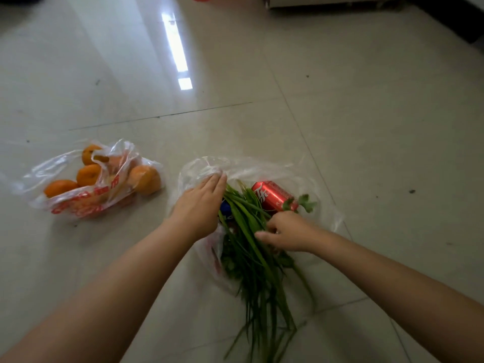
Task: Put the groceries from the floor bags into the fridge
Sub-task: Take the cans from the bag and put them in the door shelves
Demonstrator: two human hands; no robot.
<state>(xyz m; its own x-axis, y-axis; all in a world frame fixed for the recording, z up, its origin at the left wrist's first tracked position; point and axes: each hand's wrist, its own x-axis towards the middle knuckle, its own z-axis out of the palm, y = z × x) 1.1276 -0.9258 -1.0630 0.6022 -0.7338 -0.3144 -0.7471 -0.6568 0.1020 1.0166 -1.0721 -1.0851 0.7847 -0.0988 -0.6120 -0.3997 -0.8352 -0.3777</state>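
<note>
The clear plastic bag (262,169) is pressed flat-fingered by the left hand (201,205); green onion stalks (251,247) beside the red cola can (273,195) are grasped by the right hand (282,231).

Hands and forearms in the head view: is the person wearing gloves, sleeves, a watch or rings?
Neither the left hand nor the right hand is gloved. Both forearms are uncovered right down to the frame edge, so no sleeve shows. No watch, bracelet or strap sits on either wrist, and no ring is visible on the fingers that show.
</note>
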